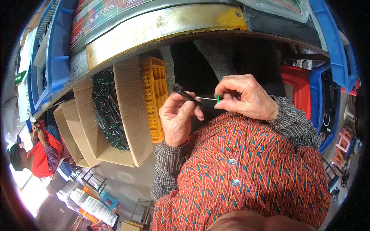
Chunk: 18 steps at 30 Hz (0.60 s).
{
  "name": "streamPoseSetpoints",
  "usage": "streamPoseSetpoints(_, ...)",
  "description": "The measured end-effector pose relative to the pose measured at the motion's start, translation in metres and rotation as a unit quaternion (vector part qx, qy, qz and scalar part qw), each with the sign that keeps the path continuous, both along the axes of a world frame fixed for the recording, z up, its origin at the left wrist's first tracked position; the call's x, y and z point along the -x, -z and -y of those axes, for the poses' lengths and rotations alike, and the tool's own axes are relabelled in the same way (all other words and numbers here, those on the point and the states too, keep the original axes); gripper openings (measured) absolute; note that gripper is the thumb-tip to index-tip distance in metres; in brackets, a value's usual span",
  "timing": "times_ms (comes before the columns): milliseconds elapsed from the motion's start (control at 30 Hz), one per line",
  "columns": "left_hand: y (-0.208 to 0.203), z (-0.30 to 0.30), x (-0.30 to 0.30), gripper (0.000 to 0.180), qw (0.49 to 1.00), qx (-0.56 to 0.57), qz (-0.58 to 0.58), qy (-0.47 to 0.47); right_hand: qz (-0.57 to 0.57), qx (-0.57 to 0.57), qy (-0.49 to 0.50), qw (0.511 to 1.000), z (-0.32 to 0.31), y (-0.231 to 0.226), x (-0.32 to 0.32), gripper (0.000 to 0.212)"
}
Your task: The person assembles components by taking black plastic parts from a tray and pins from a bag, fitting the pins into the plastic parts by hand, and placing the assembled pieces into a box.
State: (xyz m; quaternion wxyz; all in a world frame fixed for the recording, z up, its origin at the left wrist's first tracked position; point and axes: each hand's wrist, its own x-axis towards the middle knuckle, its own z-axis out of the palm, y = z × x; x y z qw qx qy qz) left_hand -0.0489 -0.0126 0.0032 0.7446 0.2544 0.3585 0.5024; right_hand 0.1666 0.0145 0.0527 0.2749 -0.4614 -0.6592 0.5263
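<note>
- Black elongated part [193, 100]: one, slim, slanting in the left hand [178, 117], thumb and fingers pinched.
- Green-headed metal pin [208, 99]: one, pinched by the curled right hand [244, 98], shaft toward the part.

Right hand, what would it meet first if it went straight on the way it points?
Most likely the black part in the left hand; the green-ended metal rod in the right hand points toward it. Depth is unclear; they may be touching.
</note>
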Motion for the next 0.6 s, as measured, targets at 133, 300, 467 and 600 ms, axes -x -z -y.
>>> streamPoseSetpoints(133,0.003,0.001,0.002,0.020,0.999,-0.001,0.023,0.025,0.002,-0.013,-0.006,1.000,0.000,0.000,0.003,0.021)
streamPoseSetpoints(300,0.015,0.005,0.003,0.022,0.998,0.018,0.066,0.015,-0.008,-0.022,-0.015,1.000,0.000,0.003,0.010,0.020)
streamPoseSetpoints(467,0.021,0.007,0.001,0.022,0.995,0.030,0.093,0.019,-0.017,0.001,-0.024,1.000,-0.001,0.005,0.013,0.019)
streamPoseSetpoints(600,0.025,0.010,0.000,0.021,0.991,0.026,0.129,0.021,-0.013,-0.004,-0.031,0.999,-0.001,0.002,0.014,0.018)
